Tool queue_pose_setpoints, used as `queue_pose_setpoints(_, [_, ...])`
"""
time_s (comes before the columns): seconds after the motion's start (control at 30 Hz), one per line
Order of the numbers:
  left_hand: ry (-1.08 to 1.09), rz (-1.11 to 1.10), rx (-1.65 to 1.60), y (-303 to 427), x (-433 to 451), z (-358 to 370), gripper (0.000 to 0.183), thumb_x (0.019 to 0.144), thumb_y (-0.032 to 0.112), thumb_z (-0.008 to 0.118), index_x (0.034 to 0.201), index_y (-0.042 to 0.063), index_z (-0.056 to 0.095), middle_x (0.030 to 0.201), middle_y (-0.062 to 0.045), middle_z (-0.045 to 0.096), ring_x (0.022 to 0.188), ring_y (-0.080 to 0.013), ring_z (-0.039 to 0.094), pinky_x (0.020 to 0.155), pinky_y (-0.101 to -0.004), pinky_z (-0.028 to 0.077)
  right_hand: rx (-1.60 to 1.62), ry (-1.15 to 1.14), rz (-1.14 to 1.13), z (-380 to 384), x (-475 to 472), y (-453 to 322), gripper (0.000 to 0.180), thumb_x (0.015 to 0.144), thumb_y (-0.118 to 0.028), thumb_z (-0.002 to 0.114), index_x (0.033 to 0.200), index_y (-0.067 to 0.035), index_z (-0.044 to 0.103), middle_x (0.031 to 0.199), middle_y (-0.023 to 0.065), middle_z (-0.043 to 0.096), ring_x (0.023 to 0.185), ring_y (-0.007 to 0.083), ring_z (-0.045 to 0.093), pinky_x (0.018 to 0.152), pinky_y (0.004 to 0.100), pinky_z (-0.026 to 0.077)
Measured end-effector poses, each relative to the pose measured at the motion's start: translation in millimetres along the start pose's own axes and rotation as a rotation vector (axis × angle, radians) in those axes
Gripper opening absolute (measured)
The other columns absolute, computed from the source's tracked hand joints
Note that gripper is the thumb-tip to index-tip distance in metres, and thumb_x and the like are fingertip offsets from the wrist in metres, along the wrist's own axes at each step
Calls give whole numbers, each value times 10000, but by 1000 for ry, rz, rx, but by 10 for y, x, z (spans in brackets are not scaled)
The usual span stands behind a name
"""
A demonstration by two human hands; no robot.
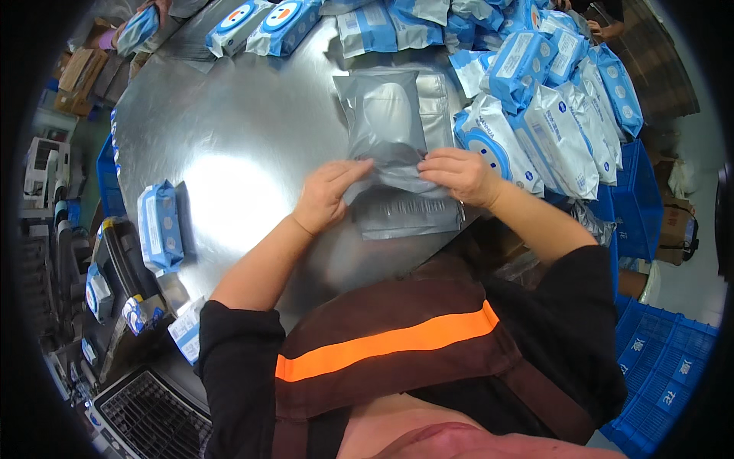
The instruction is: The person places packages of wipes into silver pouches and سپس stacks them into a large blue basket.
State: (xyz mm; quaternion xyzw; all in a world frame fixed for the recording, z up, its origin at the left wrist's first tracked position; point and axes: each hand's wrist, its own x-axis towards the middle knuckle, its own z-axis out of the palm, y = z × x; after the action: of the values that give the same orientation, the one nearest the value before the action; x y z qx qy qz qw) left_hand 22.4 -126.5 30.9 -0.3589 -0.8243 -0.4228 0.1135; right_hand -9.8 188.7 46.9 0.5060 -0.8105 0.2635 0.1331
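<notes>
A filled grey plastic mailer bag (395, 115) lies on the metal tabletop in front of me, its near end creased between my hands. My left hand (328, 194) pinches the bag's near left edge. At its near right edge, the fingers of my right hand (461, 175) grip the film. What the bag holds is hidden, though a rounded bulge shows through. Flat grey mailer bags (410, 215) lie under and in front of it. Just right of my right hand stands a white and blue wet-wipe pack (487, 140) with a cartoon face.
Several wet-wipe packs (556, 143) are heaped at the right and far edge. One pack (160, 226) stands at left, near a conveyor (123, 258) carrying more. Blue plastic crates (659, 367) stand at right. Another person's hand (157, 8) holds a pack at far left.
</notes>
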Motion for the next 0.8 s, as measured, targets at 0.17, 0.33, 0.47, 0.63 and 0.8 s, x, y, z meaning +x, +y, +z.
queue_pose_setpoints(0.17, [219, -333, -150, -80, 56, 314, 567, 756, -54, 456, 1283, 64, 631, 1024, -165, 702, 926, -324, 664, 856, -357, 509, 857, 326, 1055, 468, -137, -77, 336, 1013, -319, 564, 989, 2, 659, 854, 23, 652, 801, 151, 618, 713, 315, 489])
queue_pose_setpoints(0.33, [403, -824, -496, -212, 186, 555, 401, 963, 65, 530, 1358, -3, 538, 944, -54, 668, 841, -92, 582, 770, -271, 481, 938, 344, 1400, 531, 169, -33, 481, 967, -454, 569, 931, 20, 638, 733, 17, 584, 635, 128, 557, 550, 308, 469])
queue_pose_setpoints(0.47, [146, -946, -107, -37, 488, 496, 474, 947, 82, 512, 1407, -17, 452, 981, -137, 657, 869, -215, 643, 823, -338, 499, 683, 292, 1486, 597, 156, 126, 471, 937, -444, 568, 948, 23, 632, 650, 67, 565, 494, 174, 521, 430, 340, 432])
queue_pose_setpoints(0.63, [111, -638, 133, -557, 326, 590, 474, 920, 92, 471, 1381, -17, 461, 1174, -245, 600, 1042, -415, 586, 887, -488, 470, -105, 52, 1123, 557, 456, 167, 408, 1000, -383, 472, 1099, -13, 613, 938, 183, 698, 832, 322, 688, 733, 458, 532])
queue_pose_setpoints(0.8, [206, -430, 263, -911, -331, 614, 422, 885, 126, 545, 1291, 9, 539, 1168, -226, 607, 1072, -440, 550, 947, -463, 452, 711, 292, 1149, 579, 979, -405, 808, 855, -548, 675, 1366, 49, 486, 1332, 234, 561, 1258, 319, 522, 1069, 383, 387])
